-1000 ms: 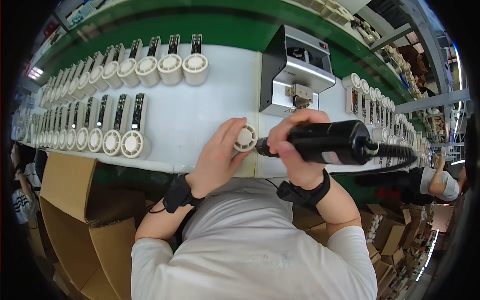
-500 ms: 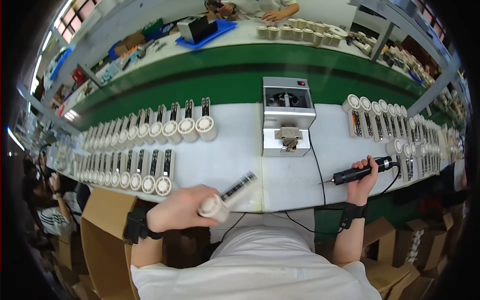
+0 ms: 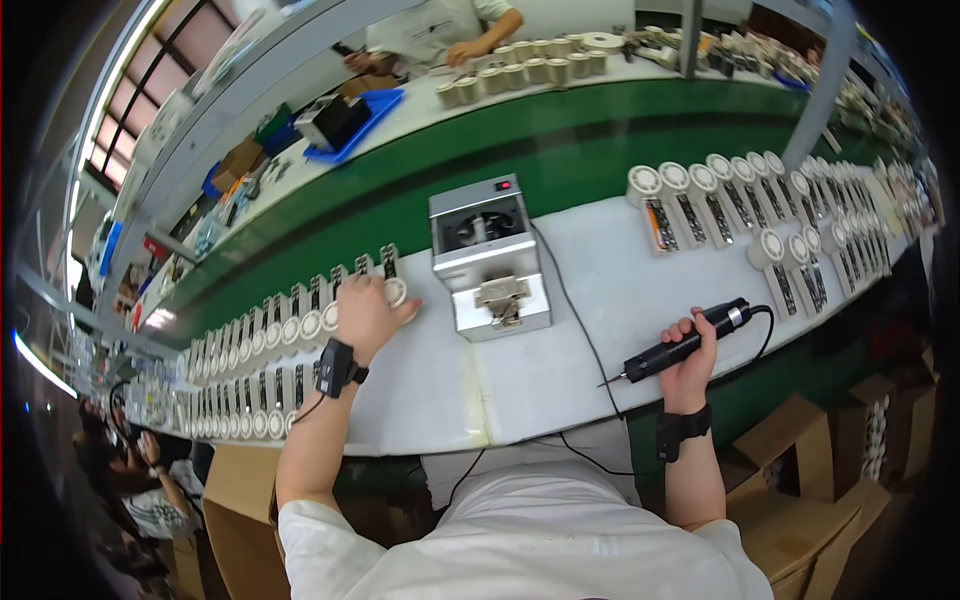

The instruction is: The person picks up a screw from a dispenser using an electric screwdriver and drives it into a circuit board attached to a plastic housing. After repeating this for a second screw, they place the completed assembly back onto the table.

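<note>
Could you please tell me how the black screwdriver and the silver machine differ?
The black screwdriver is slim and rod-like, while the silver machine is boxy and clearly larger. The black screwdriver is gripped in the right hand, slanting with its thin tip toward the left; the silver machine stands on the white worktable. Both show silver-coloured parts, though on the black screwdriver only a small portion.

White unit [image 3: 396,291] partly hidden by left fingers [image 3: 408,309], co-worker [image 3: 425,32] cropped at top, cardboard box [image 3: 238,520] cropped below
</note>
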`<state>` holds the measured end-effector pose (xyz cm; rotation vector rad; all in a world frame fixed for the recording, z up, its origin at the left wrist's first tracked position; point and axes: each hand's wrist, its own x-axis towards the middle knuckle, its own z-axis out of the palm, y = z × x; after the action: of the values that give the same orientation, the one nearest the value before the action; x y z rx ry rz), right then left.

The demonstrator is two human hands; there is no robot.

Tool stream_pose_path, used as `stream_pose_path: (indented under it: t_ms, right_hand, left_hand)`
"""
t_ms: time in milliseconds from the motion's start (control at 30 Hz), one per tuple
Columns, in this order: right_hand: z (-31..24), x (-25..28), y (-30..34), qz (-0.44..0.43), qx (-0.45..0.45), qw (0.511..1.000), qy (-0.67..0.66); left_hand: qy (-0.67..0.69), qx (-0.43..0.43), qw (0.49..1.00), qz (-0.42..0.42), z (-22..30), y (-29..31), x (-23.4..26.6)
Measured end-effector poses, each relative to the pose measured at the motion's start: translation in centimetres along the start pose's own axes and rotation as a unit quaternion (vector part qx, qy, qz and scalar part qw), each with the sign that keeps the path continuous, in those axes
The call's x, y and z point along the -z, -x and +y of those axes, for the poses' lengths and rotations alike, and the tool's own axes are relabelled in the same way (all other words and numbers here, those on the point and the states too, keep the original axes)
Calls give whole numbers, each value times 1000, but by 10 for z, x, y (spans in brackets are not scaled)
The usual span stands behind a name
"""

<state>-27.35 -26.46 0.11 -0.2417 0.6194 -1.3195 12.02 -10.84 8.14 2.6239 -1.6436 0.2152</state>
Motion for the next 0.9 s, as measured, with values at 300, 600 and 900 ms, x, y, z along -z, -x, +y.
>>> stream_pose_path:
  t_ms: [300, 600, 900]
  right_hand:
    - [-3, 1, -5, -16, -10, 1000, 18]
    - [-3, 4, -4, -31, -16, 999, 4]
    - [-3, -2, -2, -36, -22, 999, 13]
  left_hand:
    - [185, -76, 977, 69, 55, -25, 72]
    - [91, -335, 924, 162, 301, -174, -30]
    - [196, -264, 944, -22, 304, -188, -33]
